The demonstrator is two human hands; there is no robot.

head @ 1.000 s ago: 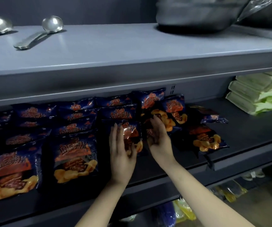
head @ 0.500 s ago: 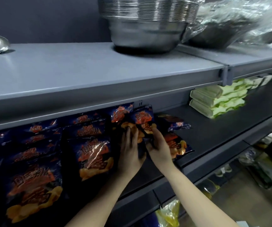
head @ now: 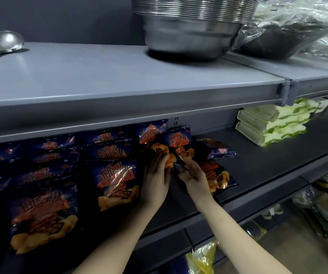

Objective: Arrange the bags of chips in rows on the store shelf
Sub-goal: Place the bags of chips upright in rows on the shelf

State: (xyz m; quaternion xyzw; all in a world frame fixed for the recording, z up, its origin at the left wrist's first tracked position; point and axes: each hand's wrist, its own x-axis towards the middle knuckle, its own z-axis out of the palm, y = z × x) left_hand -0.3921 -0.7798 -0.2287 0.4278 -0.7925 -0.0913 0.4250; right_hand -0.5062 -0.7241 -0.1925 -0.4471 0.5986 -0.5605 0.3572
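Several dark blue chip bags with orange print lie in rows on the dark middle shelf (head: 258, 175). My left hand (head: 155, 175) holds the lower edge of one upright chip bag (head: 153, 135). My right hand (head: 192, 175) pinches the bottom of the neighbouring chip bag (head: 179, 139). Both bags stand tilted against the shelf's back. Two more bags lie flat to the right, one near the front (head: 218, 178) and one further back (head: 218, 149). A front-row bag (head: 115, 180) lies just left of my left hand.
Stacked steel bowls (head: 190, 26) and plastic-wrapped bowls (head: 289, 28) stand on the grey upper shelf (head: 99, 80), with a ladle (head: 6, 41) at the left. Green-and-white packs (head: 270, 123) are piled at the right of the middle shelf. Yellow bags (head: 202, 258) show on the shelf below.
The view has swung to the right and closer. Both hands have moved further back on the shelf, from the front bag to the two upright bags, and now grip them.
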